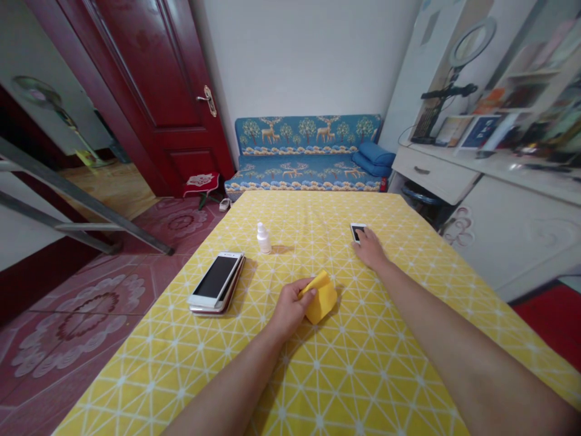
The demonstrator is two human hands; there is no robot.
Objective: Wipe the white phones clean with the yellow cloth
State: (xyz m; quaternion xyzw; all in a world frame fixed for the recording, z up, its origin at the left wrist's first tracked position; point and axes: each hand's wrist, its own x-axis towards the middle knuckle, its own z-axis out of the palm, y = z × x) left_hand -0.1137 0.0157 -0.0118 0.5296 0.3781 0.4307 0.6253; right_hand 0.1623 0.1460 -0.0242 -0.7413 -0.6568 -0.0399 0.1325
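Observation:
My left hand [290, 309] rests on the yellow-patterned tablecloth [345, 363], its fingers pinching a folded yellow cloth [322, 301] by one corner. Farther up the table, my right hand [370, 249] has its fingertips over the lower end of a small white-framed smartphone [357, 232], hiding part of it. Between the hands and a little beyond stands a small white dropper bottle [263, 239]. To the left of my left hand lies a stack of smartphones [216, 283], a white one with a dark screen on top.
The table's left edge drops to a patterned red tile floor [77, 321]. Beyond the far edge stands a blue deer-print sofa [307, 151]. A white desk with a drawer [433, 172] and a ring light [472, 42] stands at right. A dark red door [154, 85] stands open at left.

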